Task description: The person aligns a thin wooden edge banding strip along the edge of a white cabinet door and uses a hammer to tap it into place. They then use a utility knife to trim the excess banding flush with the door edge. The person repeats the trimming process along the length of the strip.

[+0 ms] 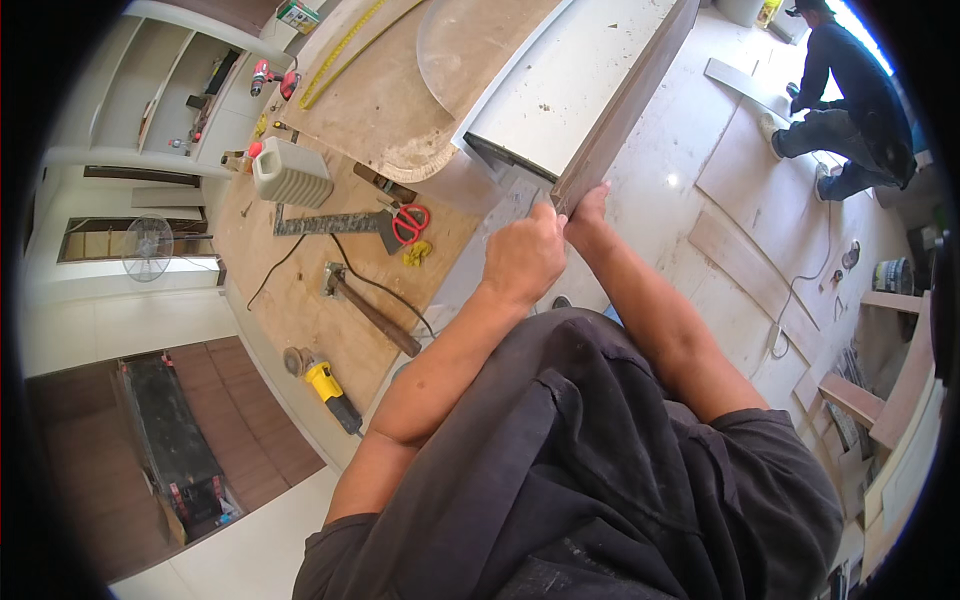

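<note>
Both hands (550,240) grip a dark-edged white panel (590,90) — plastic jug (290,172) nearby.

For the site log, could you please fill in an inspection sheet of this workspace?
Surface: brown plywood worktop, dusty.
Job's things: long dark-edged white laminated board, its near end gripped by both hands.
Clutter: red-handled scissors, wooden-handled hammer, white ribbed plastic jug, yellow angle grinder, grey metal square.
Grippers: left hand closed at the board end; right hand, fingers on its edge.
Cables: black cord across the worktop.
Surroundings: crouching person in dark clothes, white floor fan.
</note>
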Available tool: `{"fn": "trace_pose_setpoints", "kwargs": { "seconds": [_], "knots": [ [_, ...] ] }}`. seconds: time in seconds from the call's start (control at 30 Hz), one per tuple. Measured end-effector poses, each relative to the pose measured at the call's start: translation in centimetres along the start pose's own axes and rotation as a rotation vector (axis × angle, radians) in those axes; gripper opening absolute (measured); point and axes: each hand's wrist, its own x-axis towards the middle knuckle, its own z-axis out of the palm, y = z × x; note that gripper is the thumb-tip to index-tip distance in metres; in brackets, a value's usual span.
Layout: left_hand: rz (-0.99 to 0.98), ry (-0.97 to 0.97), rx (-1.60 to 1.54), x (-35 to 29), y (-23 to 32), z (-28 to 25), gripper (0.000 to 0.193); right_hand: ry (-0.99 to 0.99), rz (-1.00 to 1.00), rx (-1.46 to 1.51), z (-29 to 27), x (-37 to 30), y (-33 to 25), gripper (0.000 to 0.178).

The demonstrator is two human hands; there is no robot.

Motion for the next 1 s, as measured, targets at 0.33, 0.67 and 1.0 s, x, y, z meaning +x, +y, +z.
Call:
{"fn": "trace_pose_setpoints", "kwargs": {
  "seconds": [0.33, 0.67, 1.0],
  "knots": [
    [-0.012, 0.03, 0.047, -1.0, -0.3, 0.5, 0.027, 0.056, 0.007, -0.073, -0.3, -0.2, 0.4, 0.084],
    [-0.034, -0.046, 0.053, 0.9, -0.5, 1.5, 0.026, 0.151, -0.003, -0.109, 0.9, -2.2, 0.0, 0.085],
    [0.03, 0.043, 0.045, -1.5, -2.1, 1.0, 0.025, 0.029, 0.004, -0.116, 0.3, -0.8, 0.6, 0.087]
  ]
}}
